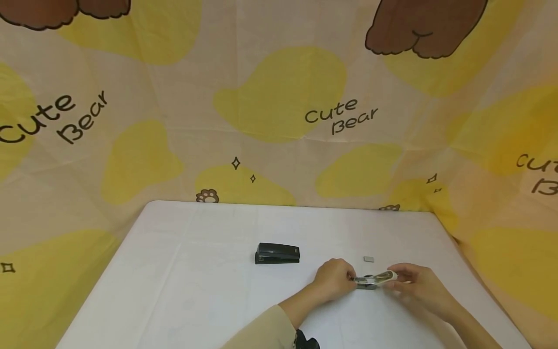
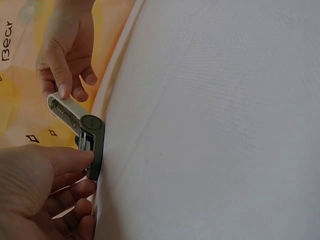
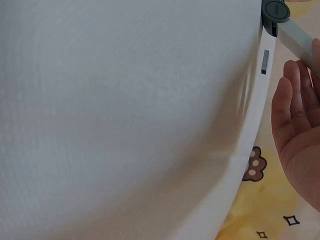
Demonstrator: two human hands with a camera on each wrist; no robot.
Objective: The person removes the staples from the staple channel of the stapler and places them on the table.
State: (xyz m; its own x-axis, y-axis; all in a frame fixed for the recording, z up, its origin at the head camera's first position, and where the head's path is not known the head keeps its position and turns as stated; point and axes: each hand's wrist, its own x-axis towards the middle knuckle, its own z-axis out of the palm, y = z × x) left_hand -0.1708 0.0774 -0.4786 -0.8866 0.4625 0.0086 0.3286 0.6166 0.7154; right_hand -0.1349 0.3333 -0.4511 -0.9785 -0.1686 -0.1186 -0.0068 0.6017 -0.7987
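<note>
A small stapler with a white top arm and dark grey base is opened up over the right part of the table. Its base is pinched between the thumb and fingers of my left hand. My right hand holds the raised white arm by its far end, thumb against it. Just beyond the stapler lies a short grey strip of staples, which also shows in the right wrist view as a small grey bar.
A larger black stapler lies on the white table, left of both hands. Behind the table's back edge hangs a yellow patterned cloth. A black object shows by the left sleeve.
</note>
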